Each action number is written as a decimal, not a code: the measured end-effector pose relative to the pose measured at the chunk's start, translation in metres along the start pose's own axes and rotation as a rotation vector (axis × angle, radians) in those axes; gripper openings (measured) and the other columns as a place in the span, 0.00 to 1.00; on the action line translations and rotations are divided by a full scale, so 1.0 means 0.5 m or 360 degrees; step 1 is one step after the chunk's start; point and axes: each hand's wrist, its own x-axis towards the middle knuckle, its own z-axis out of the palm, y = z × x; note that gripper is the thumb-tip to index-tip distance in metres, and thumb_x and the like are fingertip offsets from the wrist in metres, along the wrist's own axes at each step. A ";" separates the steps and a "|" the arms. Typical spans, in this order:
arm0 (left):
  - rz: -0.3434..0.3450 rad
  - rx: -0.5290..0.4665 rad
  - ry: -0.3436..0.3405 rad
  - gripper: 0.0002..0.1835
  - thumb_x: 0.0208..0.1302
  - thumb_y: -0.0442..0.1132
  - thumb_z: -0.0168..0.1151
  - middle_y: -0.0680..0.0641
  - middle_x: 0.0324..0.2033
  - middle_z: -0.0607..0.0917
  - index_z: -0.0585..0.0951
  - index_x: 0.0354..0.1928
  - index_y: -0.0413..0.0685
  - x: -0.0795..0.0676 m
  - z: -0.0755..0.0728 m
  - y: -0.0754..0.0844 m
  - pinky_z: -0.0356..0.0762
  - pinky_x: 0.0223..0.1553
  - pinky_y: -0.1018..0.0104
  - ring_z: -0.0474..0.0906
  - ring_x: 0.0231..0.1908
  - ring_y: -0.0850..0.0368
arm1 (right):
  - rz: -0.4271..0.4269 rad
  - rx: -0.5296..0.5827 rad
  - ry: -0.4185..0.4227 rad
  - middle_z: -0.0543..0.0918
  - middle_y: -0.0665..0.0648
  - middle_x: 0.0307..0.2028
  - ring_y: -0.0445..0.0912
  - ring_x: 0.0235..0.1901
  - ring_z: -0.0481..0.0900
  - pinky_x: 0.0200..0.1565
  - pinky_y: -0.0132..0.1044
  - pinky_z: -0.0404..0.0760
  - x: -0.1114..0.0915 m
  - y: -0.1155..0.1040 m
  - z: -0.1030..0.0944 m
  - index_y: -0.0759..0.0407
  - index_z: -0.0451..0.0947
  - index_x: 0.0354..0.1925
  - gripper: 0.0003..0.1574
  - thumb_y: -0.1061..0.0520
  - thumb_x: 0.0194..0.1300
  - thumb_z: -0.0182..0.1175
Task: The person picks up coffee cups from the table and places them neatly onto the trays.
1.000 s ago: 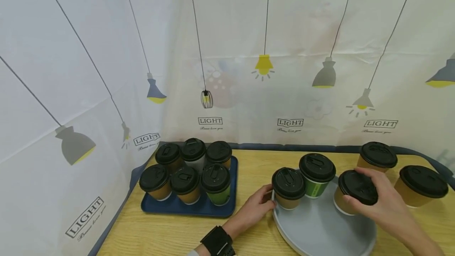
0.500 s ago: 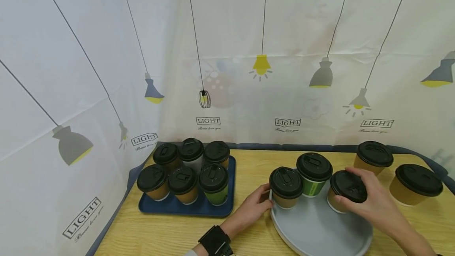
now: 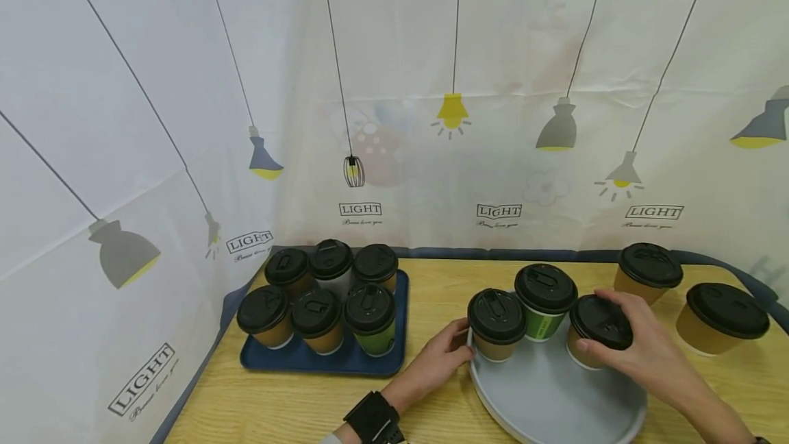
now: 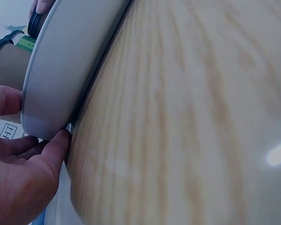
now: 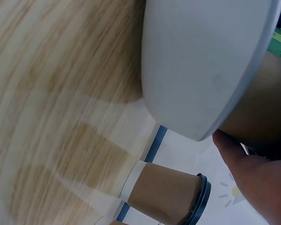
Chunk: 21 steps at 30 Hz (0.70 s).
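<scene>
A round grey tray (image 3: 555, 396) with a raised rim sits on the wooden table, bearing three lidded paper coffee cups. My left hand (image 3: 439, 362) grips its left edge; in the left wrist view, the fingers (image 4: 8, 99) and thumb lie at the rim and the underside. My right hand (image 3: 647, 348) holds a brown coffee cup (image 3: 598, 324) by its black lid and side, upright on the right part of the tray. A green coffee cup (image 3: 544, 324) stands just left of it. Beside my left fingers is another brown cup (image 3: 496, 327).
At the left, a blue rectangular tray (image 3: 290, 362) carries several lidded cups in two rows. Two more brown cups, one at the back (image 3: 647, 273) and a wider one (image 3: 721, 321), stand right of the round tray. A printed curtain (image 3: 419, 177) hangs behind the table.
My right hand has shifted the brown cup slightly left on the round tray, closer to the green cup. The left hand keeps its hold on the tray's edge.
</scene>
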 end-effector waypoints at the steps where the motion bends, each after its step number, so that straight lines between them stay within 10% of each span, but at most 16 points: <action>1: 0.0005 0.0001 -0.0002 0.30 0.77 0.43 0.55 0.47 0.75 0.67 0.65 0.78 0.52 -0.001 0.000 0.000 0.69 0.70 0.56 0.65 0.74 0.48 | 0.0001 0.0003 -0.0003 0.69 0.69 0.64 0.63 0.59 0.69 0.46 0.34 0.62 0.000 0.000 0.000 0.60 0.65 0.73 0.57 0.46 0.52 0.82; 12: 0.0023 0.0000 -0.0007 0.30 0.77 0.42 0.55 0.45 0.75 0.67 0.65 0.78 0.50 -0.003 0.001 0.004 0.68 0.70 0.55 0.65 0.74 0.46 | -0.0007 0.0104 0.0004 0.65 0.72 0.69 0.67 0.65 0.63 0.61 0.50 0.63 -0.005 0.000 -0.006 0.60 0.61 0.76 0.64 0.49 0.50 0.83; 18: 0.0005 -0.0001 -0.0018 0.31 0.77 0.42 0.54 0.45 0.76 0.66 0.63 0.79 0.49 -0.001 0.001 0.003 0.69 0.70 0.55 0.64 0.74 0.46 | -0.0007 0.0170 0.0151 0.65 0.67 0.70 0.30 0.67 0.62 0.56 0.09 0.53 -0.018 0.009 -0.036 0.58 0.59 0.79 0.56 0.56 0.60 0.77; 21: 0.0038 0.0038 -0.0020 0.34 0.76 0.42 0.54 0.45 0.76 0.65 0.60 0.80 0.50 0.001 0.003 0.005 0.68 0.70 0.57 0.64 0.74 0.50 | 0.0035 0.0175 0.0272 0.64 0.64 0.70 0.20 0.64 0.58 0.55 0.08 0.55 -0.027 0.013 -0.057 0.60 0.59 0.79 0.45 0.58 0.71 0.67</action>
